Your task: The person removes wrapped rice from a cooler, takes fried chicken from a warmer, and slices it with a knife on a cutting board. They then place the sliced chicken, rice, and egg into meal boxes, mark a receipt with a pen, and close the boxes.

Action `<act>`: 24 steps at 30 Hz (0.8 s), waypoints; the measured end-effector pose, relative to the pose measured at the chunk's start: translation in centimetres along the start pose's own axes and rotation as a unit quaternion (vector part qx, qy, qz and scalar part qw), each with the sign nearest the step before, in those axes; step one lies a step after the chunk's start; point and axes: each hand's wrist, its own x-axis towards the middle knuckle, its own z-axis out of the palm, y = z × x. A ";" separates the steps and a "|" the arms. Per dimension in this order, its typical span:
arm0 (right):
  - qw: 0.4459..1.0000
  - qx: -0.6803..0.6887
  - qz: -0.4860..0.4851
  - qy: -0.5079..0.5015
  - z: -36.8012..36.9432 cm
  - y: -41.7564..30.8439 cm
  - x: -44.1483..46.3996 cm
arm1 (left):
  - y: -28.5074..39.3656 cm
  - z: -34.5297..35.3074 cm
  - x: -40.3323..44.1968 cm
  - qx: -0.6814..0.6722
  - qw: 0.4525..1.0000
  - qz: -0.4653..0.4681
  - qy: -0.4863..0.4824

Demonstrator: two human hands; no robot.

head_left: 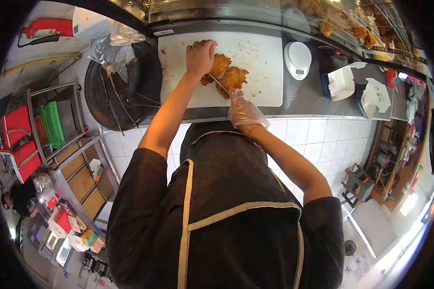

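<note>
On the white cutting board (267, 72) lie pieces of golden-brown fried chicken (234, 79), among scattered crumbs. A thin knife blade (219, 85), seen nearly edge-on, runs slantwise between the pieces. My right hand (246, 111), in a clear plastic glove, is closed around the knife's near end, at the near side of the chicken; the handle is hidden. My bare left hand (200, 57) is at the far left of the chicken, its fingers curled over, close to the blade's far end. What lies under its fingers is hidden.
A white digital scale (298, 60) stands right of the board, with open cardboard boxes (341, 83) beyond. Left is a round black chopping block (96, 91) with tongs (112, 98) and a plastic bag (113, 55). A glass display case (217, 10) borders the far side.
</note>
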 end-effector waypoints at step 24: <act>0.997 0.030 -0.037 -0.055 5.0 3.3 2.6 | -0.3 1.3 0.3 0.075 0.995 0.015 -0.061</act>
